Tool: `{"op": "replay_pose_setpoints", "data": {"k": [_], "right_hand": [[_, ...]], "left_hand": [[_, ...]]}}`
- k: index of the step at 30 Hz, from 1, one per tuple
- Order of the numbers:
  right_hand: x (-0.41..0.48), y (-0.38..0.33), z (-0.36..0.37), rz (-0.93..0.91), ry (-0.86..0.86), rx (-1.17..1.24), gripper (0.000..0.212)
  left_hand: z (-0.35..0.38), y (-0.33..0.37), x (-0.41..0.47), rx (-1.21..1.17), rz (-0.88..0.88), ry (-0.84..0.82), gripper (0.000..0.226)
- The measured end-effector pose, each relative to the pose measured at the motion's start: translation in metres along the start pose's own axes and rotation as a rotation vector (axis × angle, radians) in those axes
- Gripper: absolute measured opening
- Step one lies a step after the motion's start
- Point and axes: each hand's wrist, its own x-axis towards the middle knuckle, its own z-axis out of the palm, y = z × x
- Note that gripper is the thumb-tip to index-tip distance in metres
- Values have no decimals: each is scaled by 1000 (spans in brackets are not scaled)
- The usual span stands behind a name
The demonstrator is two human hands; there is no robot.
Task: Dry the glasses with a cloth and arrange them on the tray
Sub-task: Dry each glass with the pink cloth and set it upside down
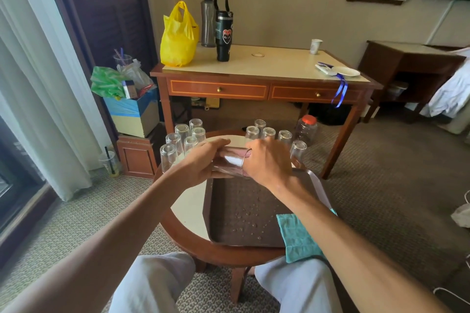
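A clear glass [230,162] lies on its side in the air above the far end of the dark brown tray [229,231]. My left hand [201,160] grips its closed end, and my right hand [267,160] holds it at the open rim. Water drops dot the tray floor. A teal cloth [296,236] lies on the tray's near right corner, under my right forearm. Several glasses stand upside down on the round table, one group at the far left [178,145] and another at the far right [277,136].
The round wooden table [188,213] stands between my knees. Behind it is a desk [254,79] with a yellow bag [178,38], two bottles [216,25] and a plate. A red-lidded jar [306,128] sits on the carpet. Boxes are stacked at left.
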Motion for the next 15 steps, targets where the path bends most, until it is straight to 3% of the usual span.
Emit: {"op": "replay_pose_setpoints", "data": {"k": [2,4,7,9,12,15], "right_hand": [[-2,0,4,108,-79,75,17],[-4,-1,13,340,-225,278,14],[-9,-10,21,717,-653,999,63],[-10,-14,20,762,-792,1215,73],[-3,-13,14,703,-648,1165,62],[8,-5,8,436,-271,663,46]], "left_hand": [[2,1,0,89,62,69,13],[3,1,2,237,217,138,17],[5,0,4,479,560,300,22],[5,-2,4,504,684,336,20],[-2,-3,8,381,666,247,22],[-3,4,12,263,455,123,20]]}}
